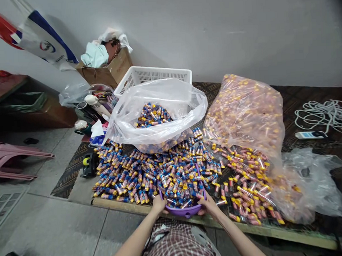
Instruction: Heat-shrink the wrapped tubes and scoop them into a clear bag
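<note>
A purple plastic basin heaped with small tubes in blue and yellow sits at the table's front edge. My left hand grips its left rim, and my right hand grips the right rim. Around and behind the basin spreads a wide pile of the same blue-and-yellow tubes. Beyond the pile stands a large clear plastic bag, mouth open, with more of these tubes inside. To the right lie loose pink tubes with yellow caps.
A full clear bag of pink tubes leans at the right rear, near crumpled plastic and a coiled white cable. A white crate and a cardboard box stand behind. A tape dispenser is at left, a pink stool farther left.
</note>
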Demonstrator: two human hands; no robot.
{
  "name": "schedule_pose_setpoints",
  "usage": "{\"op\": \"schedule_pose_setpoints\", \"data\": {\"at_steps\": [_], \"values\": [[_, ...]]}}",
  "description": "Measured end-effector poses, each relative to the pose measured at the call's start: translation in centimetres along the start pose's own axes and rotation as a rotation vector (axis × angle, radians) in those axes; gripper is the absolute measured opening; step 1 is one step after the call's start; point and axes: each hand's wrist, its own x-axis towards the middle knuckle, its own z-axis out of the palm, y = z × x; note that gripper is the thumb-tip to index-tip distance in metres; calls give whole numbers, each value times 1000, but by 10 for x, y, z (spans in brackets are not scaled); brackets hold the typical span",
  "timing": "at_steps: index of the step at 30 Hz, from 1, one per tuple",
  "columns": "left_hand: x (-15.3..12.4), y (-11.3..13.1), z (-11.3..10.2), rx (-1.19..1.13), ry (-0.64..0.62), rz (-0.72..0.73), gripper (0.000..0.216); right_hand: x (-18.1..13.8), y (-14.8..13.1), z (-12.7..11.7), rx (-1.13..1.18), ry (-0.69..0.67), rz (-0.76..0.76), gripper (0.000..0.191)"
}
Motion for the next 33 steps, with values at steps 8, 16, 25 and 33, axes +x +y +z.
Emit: {"op": "schedule_pose_setpoints", "data": {"at_steps": [8, 16, 25, 33], "values": [[-27, -10, 5, -16, 79, 104, 40, -22, 12, -2, 117, 13, -118, 97], [-113, 36, -26, -469, -100, 383, 66, -87, -56, -9, 149, 66, -174, 101], [-199, 151, -88, -487, -242, 761, 62, -158, -247, -21, -218, 23, -373, 79], [-133, 227, -142, -575, -260, 550, 38, -94, -367, 34, -574, -164, -252, 47]]}}
